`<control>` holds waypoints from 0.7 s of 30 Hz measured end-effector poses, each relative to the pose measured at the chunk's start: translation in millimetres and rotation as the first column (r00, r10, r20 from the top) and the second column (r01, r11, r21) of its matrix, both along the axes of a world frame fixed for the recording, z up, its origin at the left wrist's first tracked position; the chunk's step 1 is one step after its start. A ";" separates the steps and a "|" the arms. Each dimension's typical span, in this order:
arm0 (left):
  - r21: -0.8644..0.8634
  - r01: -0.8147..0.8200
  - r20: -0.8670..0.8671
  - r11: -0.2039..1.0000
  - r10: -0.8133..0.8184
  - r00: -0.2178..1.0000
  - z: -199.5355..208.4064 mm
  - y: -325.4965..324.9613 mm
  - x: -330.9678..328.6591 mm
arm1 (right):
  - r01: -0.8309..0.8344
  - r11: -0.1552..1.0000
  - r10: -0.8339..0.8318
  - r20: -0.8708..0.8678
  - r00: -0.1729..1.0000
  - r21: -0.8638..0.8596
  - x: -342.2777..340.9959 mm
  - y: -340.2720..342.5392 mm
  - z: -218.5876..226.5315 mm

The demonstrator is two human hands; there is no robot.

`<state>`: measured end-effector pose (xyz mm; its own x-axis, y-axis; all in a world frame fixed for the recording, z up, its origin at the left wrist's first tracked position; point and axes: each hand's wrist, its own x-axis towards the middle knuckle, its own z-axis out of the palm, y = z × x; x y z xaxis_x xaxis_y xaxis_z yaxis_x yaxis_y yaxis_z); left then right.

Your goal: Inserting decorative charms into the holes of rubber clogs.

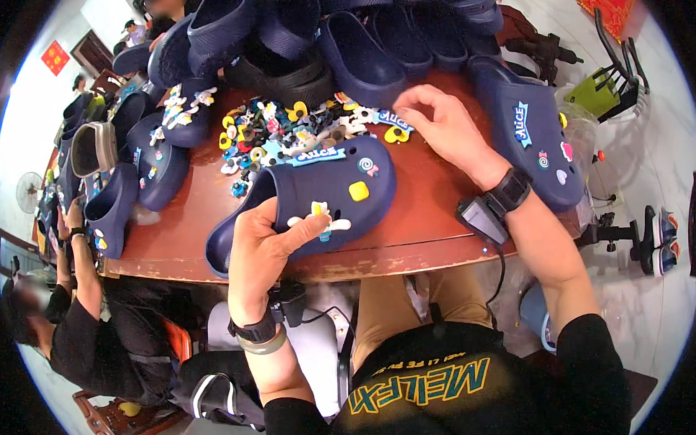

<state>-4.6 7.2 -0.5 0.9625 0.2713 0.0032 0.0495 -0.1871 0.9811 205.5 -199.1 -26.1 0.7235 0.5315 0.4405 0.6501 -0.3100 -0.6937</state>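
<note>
Currently, a navy clog (310, 192) is held just in front of the pile of charms (278, 127) on the counter (429, 201). It is gripped by the left hand (264, 244), whose thumb is laid against a white charm (320, 210); the other fingers are hidden. At the pile's right end, the right hand (441, 130) is poised beside a blue name tag (395, 121), thumb and forefinger drawn close together; whether anything is pinched cannot be told. Behind the pile, more clogs (361, 57) are heaped.
</note>
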 end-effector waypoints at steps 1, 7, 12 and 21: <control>0.008 0.000 0.004 1.000 0.000 1.000 3.6 2.6 -1.6 | 0.000 1.000 0.000 0.004 1.000 0.008 6.3 -5.6 -2.8; -0.070 0.018 -0.113 0.997 -0.025 0.993 17.2 9.4 -11.9 | 0.067 0.995 -0.053 0.177 0.983 -0.074 27.7 -12.9 -25.3; -0.067 0.021 -0.110 0.997 -0.029 0.993 15.2 10.4 -11.1 | 0.106 0.988 -0.066 0.315 0.947 -0.112 26.1 4.9 -33.3; -0.059 0.020 -0.109 0.998 -0.026 0.994 16.9 8.8 -11.6 | -0.075 0.964 0.182 0.429 0.885 -0.256 3.0 24.0 -32.2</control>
